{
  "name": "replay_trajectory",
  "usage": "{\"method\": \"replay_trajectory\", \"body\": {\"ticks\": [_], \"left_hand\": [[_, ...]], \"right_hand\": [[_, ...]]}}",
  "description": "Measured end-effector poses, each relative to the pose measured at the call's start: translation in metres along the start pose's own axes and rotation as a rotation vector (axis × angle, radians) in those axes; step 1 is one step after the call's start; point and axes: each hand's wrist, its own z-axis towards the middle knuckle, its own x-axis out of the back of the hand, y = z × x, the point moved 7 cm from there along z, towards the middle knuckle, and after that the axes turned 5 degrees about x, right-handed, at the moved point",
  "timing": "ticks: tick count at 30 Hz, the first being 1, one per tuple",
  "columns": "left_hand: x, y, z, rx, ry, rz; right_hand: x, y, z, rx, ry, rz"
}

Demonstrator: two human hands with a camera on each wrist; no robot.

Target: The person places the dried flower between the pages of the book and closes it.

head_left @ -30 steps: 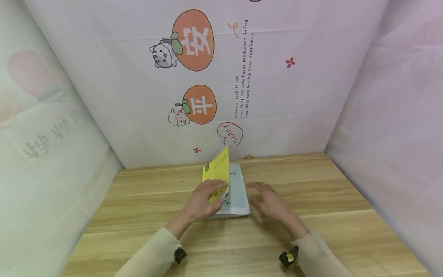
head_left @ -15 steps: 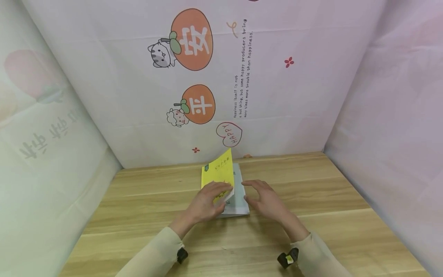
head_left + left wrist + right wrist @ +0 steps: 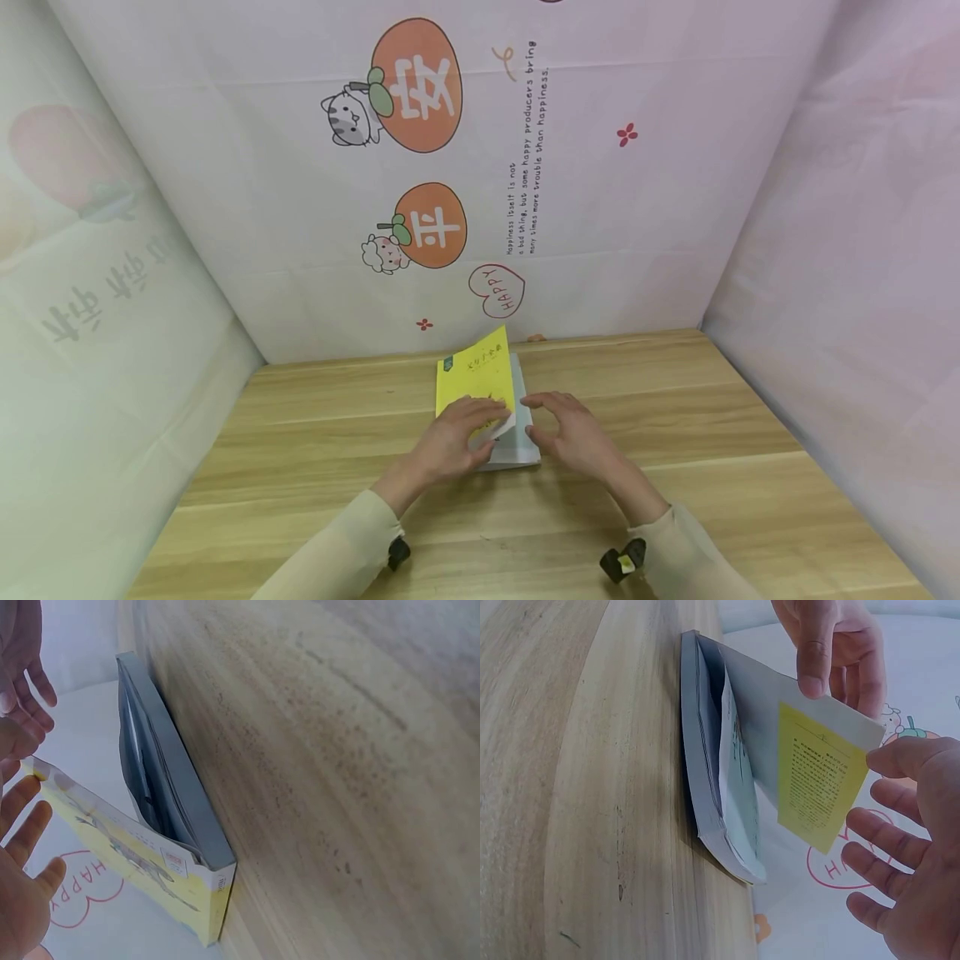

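Note:
A book with a yellow cover (image 3: 472,379) lies on the table near the back wall, its cover lifted at a slant. Under the cover shows a pale grey-blue page (image 3: 525,446). My left hand (image 3: 450,437) holds the cover's near edge, thumb on the inner side and fingers on the outer side. A yellow printed panel (image 3: 821,776) shows inside the cover in the right wrist view. To the right of the book, my right hand (image 3: 581,437) has its fingers spread beside the cover's free edge. Its thumb (image 3: 900,759) overlaps the cover corner; contact is hard to tell.
The wooden table (image 3: 675,500) spreads around the book, with its back edge against a printed cloth wall (image 3: 585,250). Further cloth walls stand at the left and right. Both wrists carry small black devices, such as the right wrist camera (image 3: 622,560).
The yellow cover has swung rightward and lower over the page, hiding more of it. My left hand has moved right with it. My right hand has come slightly left, closer to the cover.

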Motion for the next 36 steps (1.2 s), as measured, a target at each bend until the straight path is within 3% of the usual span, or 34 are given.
{"method": "replay_trajectory", "body": {"ticks": [10,17,23,29,32,36], "left_hand": [[-0.005,0.002,0.000,-0.023,0.000,0.051],[-0.008,0.004,0.000,-0.083,0.032,0.062],[-0.011,0.006,-0.001,-0.113,0.008,0.070],[-0.008,-0.003,-0.005,-0.032,-0.029,0.059],[-0.003,-0.009,-0.008,0.035,-0.047,0.035],[0.007,-0.016,-0.012,0.079,-0.051,0.019]], "right_hand": [[-0.004,0.000,0.000,0.021,-0.004,-0.005],[-0.005,-0.002,-0.001,0.039,0.007,0.011],[-0.006,-0.002,-0.001,0.045,-0.005,-0.004],[-0.009,0.002,0.000,0.031,-0.010,-0.013],[-0.010,0.003,0.000,0.032,-0.008,-0.025],[-0.013,0.005,0.000,0.032,-0.017,-0.065]]}}
